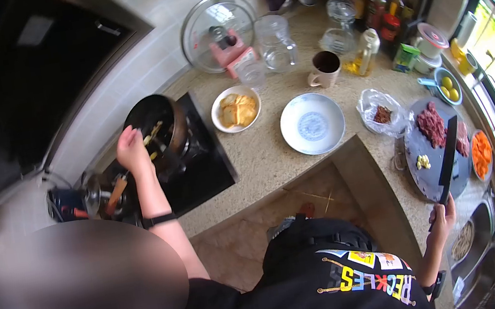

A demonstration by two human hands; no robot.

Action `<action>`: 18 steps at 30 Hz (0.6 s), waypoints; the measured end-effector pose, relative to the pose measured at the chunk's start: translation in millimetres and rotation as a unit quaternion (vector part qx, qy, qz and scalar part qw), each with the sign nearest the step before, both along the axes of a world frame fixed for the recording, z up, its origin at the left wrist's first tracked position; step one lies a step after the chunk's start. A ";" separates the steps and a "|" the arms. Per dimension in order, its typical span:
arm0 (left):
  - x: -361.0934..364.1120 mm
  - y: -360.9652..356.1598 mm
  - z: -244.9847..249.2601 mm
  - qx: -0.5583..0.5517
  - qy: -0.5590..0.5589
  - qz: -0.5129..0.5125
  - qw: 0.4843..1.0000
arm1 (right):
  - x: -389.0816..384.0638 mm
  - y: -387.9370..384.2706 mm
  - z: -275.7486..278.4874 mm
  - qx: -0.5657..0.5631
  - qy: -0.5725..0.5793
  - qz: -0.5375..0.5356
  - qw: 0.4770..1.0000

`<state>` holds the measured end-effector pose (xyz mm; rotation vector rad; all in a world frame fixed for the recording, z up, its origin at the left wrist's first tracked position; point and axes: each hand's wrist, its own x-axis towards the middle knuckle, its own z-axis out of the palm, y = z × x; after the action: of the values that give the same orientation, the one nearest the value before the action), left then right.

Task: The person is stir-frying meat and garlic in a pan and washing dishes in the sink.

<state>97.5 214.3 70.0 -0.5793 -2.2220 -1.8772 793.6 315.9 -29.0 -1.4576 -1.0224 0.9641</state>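
My left hand (133, 153) is held over the dark frying pan (177, 126) on the stove, fingers drawn together; what they hold, if anything, I cannot make out. A few pale pieces show inside the pan. My right hand (443, 215) grips the handle of a black kitchen knife (450, 153), whose blade lies over the round grey chopping board (436, 176). On this board are chopped red meat (431, 125), a small heap of chopped garlic (423, 161) and another piece of meat (462, 139) beside the blade.
Between stove (213, 159) and board stand a bowl of golden slices (237, 110), an empty plate (313, 123), a mug (325, 70) and a plastic bag with dark red bits (381, 114). An orange bowl of sliced carrots (482, 154) sits near the sink (482, 234). Bottles (376, 7) line the back.
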 end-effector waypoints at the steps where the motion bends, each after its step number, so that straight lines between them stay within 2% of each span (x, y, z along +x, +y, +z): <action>1: 17.3 8.1 5.2 0.059 0.039 -0.047 0.996 | -2.6 -3.2 5.0 -0.032 -0.026 -0.016 0.999; 4: 99.1 28.6 32.1 0.050 -0.010 -0.160 0.986 | -2.2 -8.4 11.4 -0.022 -0.034 -0.018 0.999; 8: 188.3 68.1 23.8 0.003 0.036 -0.300 0.953 | -10.3 -8.5 34.2 0.051 -0.013 -0.089 0.995; 9: 203.2 80.6 11.8 0.012 0.051 -0.363 0.930 | -2.2 -6.3 31.8 0.073 0.012 -0.084 0.994; 11: 246.3 110.1 0.5 -0.003 -0.027 -0.432 0.902 | 15.4 -1.3 30.0 0.076 0.027 -0.079 0.994; 14: 296.3 160.9 -26.4 -0.018 -0.142 -0.543 0.828 | 30.5 3.1 25.5 0.028 0.042 -0.054 0.997; 18: 383.3 215.6 -54.3 -0.054 -0.164 -0.645 0.744 | 59.6 12.5 -4.3 -0.057 0.101 -0.043 0.992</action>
<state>480.7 429.9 15.7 -2.4761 -2.2435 -2.4288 853.2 328.4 -33.2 -1.4510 -0.7616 1.0967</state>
